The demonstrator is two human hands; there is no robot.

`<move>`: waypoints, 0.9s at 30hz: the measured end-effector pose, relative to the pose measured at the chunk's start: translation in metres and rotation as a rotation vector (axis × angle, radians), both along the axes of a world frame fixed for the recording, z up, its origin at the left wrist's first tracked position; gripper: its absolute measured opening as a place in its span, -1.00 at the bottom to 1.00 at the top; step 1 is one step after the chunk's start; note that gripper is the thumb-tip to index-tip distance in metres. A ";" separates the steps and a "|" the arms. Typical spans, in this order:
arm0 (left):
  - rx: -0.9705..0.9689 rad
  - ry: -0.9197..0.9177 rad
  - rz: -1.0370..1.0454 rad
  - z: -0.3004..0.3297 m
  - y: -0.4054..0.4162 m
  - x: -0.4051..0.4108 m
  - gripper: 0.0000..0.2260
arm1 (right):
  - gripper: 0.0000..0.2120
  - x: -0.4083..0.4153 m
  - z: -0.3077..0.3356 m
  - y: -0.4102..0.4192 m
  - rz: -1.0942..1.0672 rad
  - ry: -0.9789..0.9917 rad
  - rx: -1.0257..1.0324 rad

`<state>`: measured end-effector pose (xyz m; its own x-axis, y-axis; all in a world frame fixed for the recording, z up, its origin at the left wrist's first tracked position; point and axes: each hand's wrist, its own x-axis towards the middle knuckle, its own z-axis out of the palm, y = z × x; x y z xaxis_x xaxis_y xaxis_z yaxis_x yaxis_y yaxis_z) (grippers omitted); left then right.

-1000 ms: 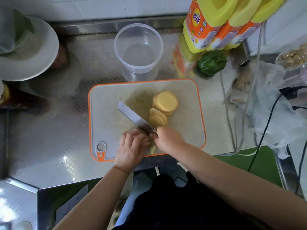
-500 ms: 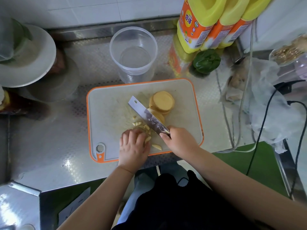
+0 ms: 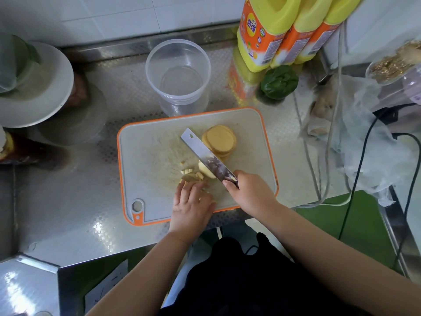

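Right hand (image 3: 249, 192) gripping knife (image 3: 207, 157) handle, fingers wrapped round it; left hand (image 3: 191, 206) curling fingers over potato strips (image 3: 189, 173), pinning them beside blade; potato likely firm, wet, slippery, best held from above with knuckles toward blade; slice stack (image 3: 219, 139) waiting beyond blade on cutting board (image 3: 145, 156); clear tub (image 3: 177, 71) standing farther ahead; cables (image 3: 355, 179) trailing off right, not obstructing.
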<state>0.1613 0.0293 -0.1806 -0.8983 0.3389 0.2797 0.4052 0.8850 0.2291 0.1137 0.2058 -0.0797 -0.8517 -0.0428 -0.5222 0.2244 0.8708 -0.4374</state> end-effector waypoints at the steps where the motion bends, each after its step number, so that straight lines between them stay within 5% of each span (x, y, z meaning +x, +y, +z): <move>1: 0.001 0.003 0.048 0.001 0.002 0.000 -0.91 | -0.73 0.000 0.000 0.000 0.001 0.003 -0.003; 7: 0.074 0.002 0.232 0.000 0.009 -0.002 -0.87 | -0.73 0.004 0.000 -0.001 0.037 0.007 0.030; 16: 0.149 0.061 0.120 -0.008 -0.001 0.002 -0.72 | -0.75 0.013 -0.007 -0.005 0.134 0.028 0.117; 27: 0.154 0.108 0.154 -0.006 0.002 -0.001 -0.88 | -0.77 0.019 -0.015 -0.010 0.193 0.044 0.129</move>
